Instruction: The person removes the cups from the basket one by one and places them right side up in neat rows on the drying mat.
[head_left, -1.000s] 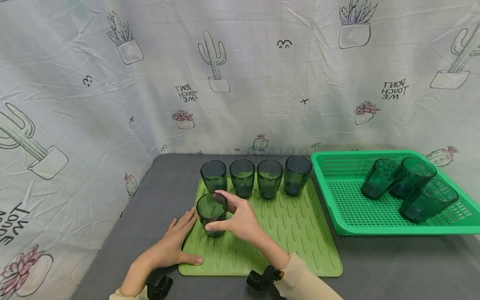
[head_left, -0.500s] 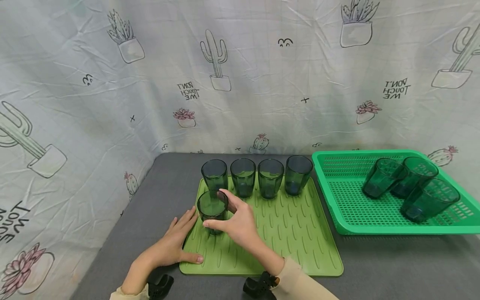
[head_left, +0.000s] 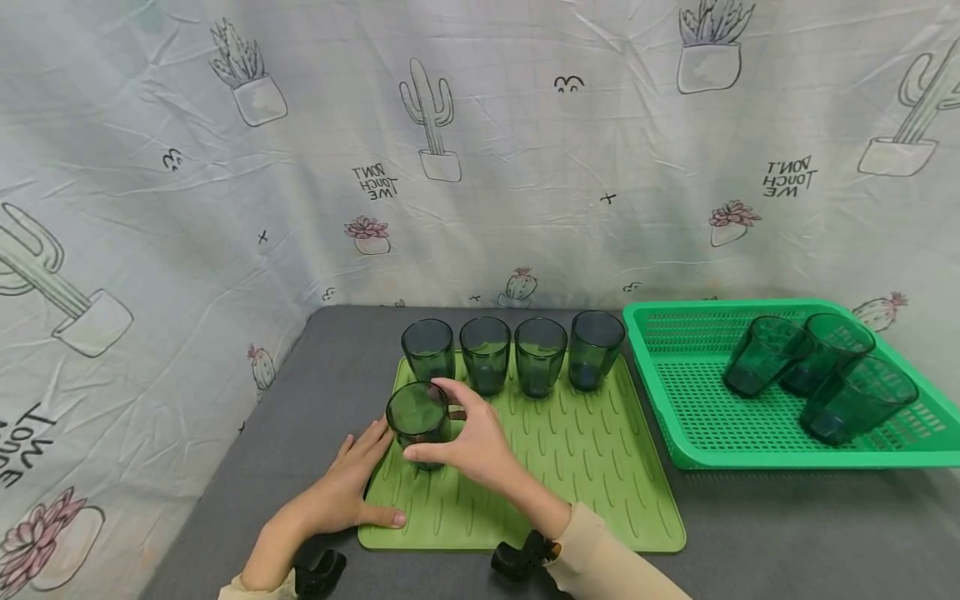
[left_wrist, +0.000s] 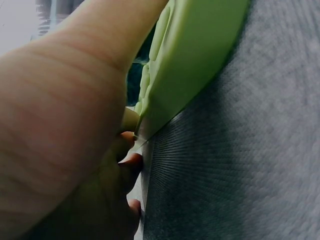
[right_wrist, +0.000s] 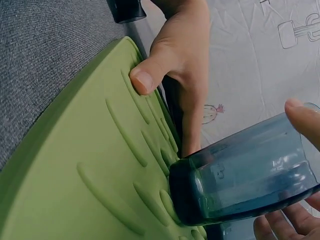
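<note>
Surface: grey cloth-covered table, cactus-print sheet hung behind it.
Left hand: I press its flat fingers and thumb on the near-left corner of the green mat.
Right hand: I wrap its thumb and fingers around the dark glass low on its wall; the glass tilts, base touching the mat's near-left part.
Handling: I judge it rigid, smooth, breakable; mid-wall is the safest hold.
Row of four glasses: upright along the mat's far edge.
Basket: right of the mat, holding three glasses.

Head cam looks forward-down over table; both wrist cams sit close, sharing the green mat edge.
</note>
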